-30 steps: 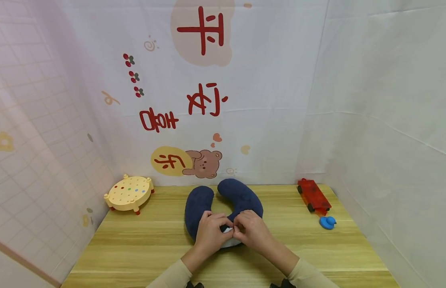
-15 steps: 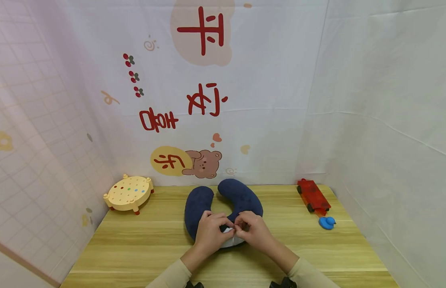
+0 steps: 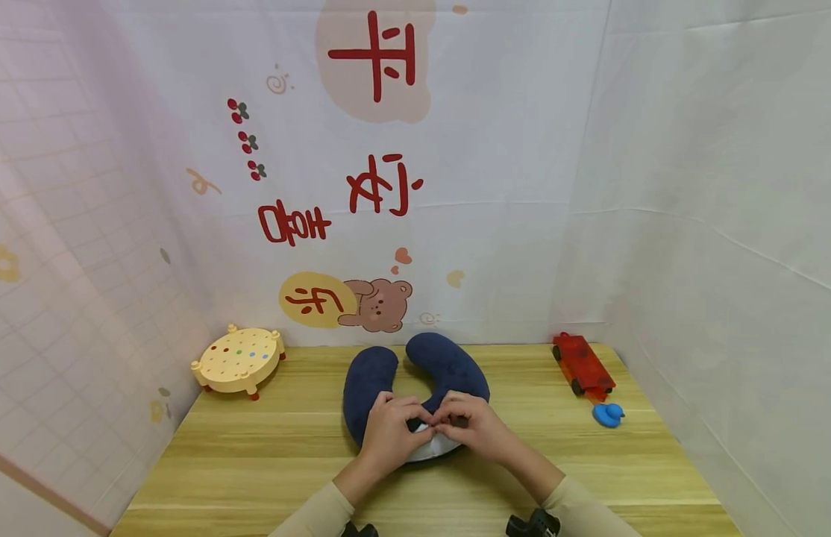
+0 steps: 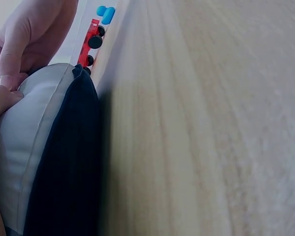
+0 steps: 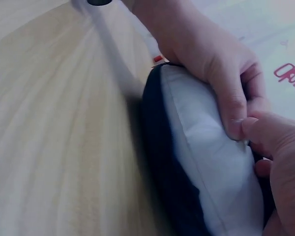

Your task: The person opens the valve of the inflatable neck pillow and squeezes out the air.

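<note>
A navy U-shaped neck pillow [image 3: 449, 367] lies on the table, its two ends towards the back wall. At its near curve the cover gapes, and the white inner lining [image 5: 206, 142] bulges out between the dark edges. My left hand [image 3: 391, 431] rests over the left part of that curve, thumb and forefinger pinching at the opening. From the other side my right hand [image 3: 476, 426] pinches the same spot, its fingertips meeting the left thumb in the right wrist view. Exactly what small piece sits between the fingertips I cannot tell.
A cream round toy stool [image 3: 239, 359] with dotted top stands at the back left. On the right are a red toy cart [image 3: 583, 365] with black wheels and a small blue duck [image 3: 608, 415]. White printed cloth [image 3: 496, 224] walls the wooden table [image 3: 254, 462].
My right hand has shifted slightly, its thumb and forefinger reaching further left to the left thumb, its forearm a little to the right. My left hand and the pillow stay nearly still.
</note>
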